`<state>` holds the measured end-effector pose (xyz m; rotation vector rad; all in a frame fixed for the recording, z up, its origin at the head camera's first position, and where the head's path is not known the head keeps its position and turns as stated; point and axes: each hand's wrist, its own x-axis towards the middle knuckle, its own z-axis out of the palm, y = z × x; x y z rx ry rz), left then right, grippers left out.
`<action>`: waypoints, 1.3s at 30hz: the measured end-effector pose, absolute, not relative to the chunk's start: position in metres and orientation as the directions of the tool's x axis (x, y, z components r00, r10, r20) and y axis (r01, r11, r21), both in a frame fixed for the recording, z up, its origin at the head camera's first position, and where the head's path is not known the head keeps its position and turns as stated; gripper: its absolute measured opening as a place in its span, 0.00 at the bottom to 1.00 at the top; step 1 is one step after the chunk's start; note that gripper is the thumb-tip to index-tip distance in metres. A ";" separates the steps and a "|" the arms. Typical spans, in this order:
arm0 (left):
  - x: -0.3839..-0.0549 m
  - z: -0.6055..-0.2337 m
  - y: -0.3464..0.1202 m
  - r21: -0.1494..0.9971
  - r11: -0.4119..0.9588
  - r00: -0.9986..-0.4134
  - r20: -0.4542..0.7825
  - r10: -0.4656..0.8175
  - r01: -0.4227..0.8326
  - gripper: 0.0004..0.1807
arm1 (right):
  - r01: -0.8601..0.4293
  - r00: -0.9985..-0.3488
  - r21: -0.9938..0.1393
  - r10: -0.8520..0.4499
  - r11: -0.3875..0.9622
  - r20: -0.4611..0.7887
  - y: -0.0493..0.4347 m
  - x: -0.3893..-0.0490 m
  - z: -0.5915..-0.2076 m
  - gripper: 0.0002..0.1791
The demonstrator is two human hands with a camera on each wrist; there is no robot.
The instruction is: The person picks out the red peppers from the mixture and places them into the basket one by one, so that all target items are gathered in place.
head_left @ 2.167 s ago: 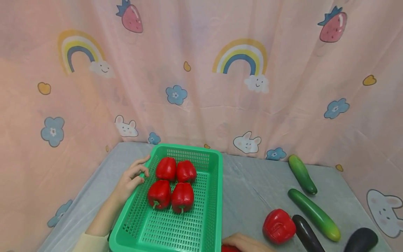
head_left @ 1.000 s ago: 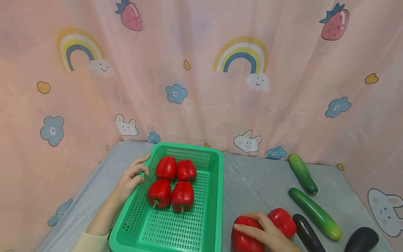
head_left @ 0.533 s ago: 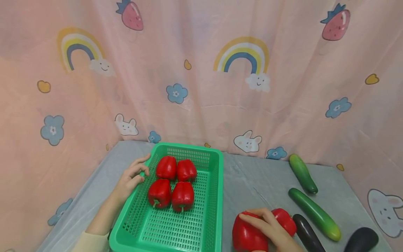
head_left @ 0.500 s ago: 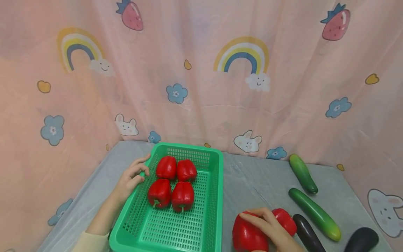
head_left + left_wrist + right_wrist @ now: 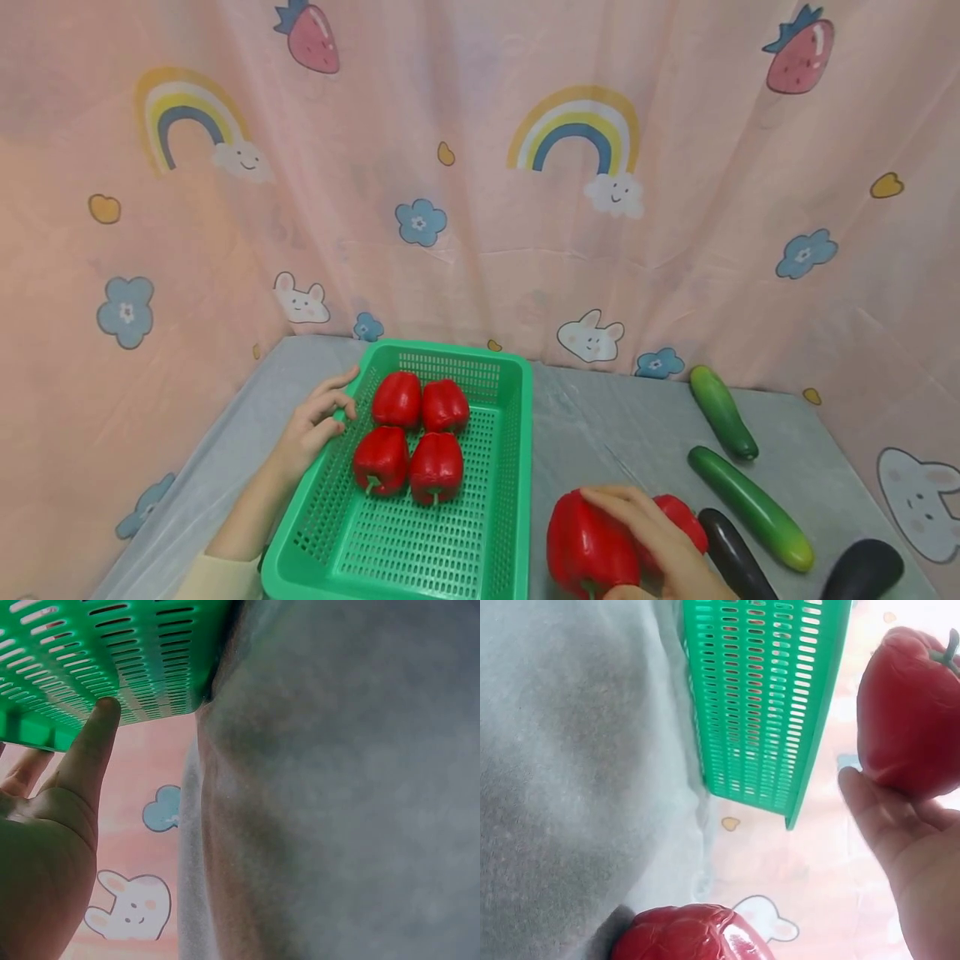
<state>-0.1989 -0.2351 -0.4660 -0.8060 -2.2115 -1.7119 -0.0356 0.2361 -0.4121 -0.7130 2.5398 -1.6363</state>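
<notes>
Right hand (image 5: 667, 542) has a red pepper (image 5: 588, 542) pinched between thumb and fingers, just left of the palm, long axis running roughly fore-aft with the stem end on the near side. Green basket (image 5: 525, 483) is farther left of that hand, pepper outside its right rim with a gap between. Left hand (image 5: 311, 421) grips the basket's opposite rim, well apart from the pepper, so right is nearer.

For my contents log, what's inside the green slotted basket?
The green slotted basket holds four red bell peppers, clustered toward its far left. The patch of floor beneath them is covered, and the near end runs out of frame.
</notes>
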 end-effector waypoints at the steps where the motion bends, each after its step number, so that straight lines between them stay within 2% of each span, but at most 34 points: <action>1: -0.199 -0.466 -0.235 0.819 0.166 -0.823 0.494 0.280 0.549 0.16 | -0.387 -0.886 -0.857 -0.393 0.339 0.245 0.235 -0.035 -0.411 0.49; 5: -0.198 -0.465 -0.235 0.821 0.162 -0.824 0.493 0.280 0.547 0.16 | -0.506 -0.833 -0.801 -0.424 0.320 0.357 0.235 -0.037 -0.406 0.52; 10: -0.198 -0.465 -0.235 0.820 0.159 -0.822 0.495 0.282 0.549 0.16 | -0.531 -0.809 -0.797 -0.450 0.288 0.377 0.235 -0.038 -0.399 0.51; 17: -0.199 -0.465 -0.235 0.815 0.165 -0.819 0.500 0.281 0.555 0.16 | -0.395 -0.883 -0.842 -0.405 0.366 0.238 0.225 -0.035 -0.393 0.53; 23: -0.198 -0.465 -0.235 0.812 0.165 -0.816 0.505 0.281 0.560 0.15 | -0.335 -0.885 -0.867 -0.439 0.369 0.155 0.221 -0.038 -0.386 0.51; 26: -0.198 -0.465 -0.234 0.813 0.164 -0.816 0.505 0.280 0.559 0.15 | -0.390 -0.854 -0.854 -0.482 0.344 0.196 0.220 -0.042 -0.386 0.50; 33: -0.198 -0.466 -0.234 0.818 0.159 -0.819 0.499 0.282 0.553 0.15 | -0.554 -0.732 -0.804 -0.586 0.214 0.348 0.217 -0.052 -0.391 0.49; 39: -0.198 -0.466 -0.234 0.812 0.158 -0.814 0.508 0.281 0.561 0.15 | -0.550 -0.726 -0.816 -0.587 0.181 0.359 0.206 -0.054 -0.381 0.47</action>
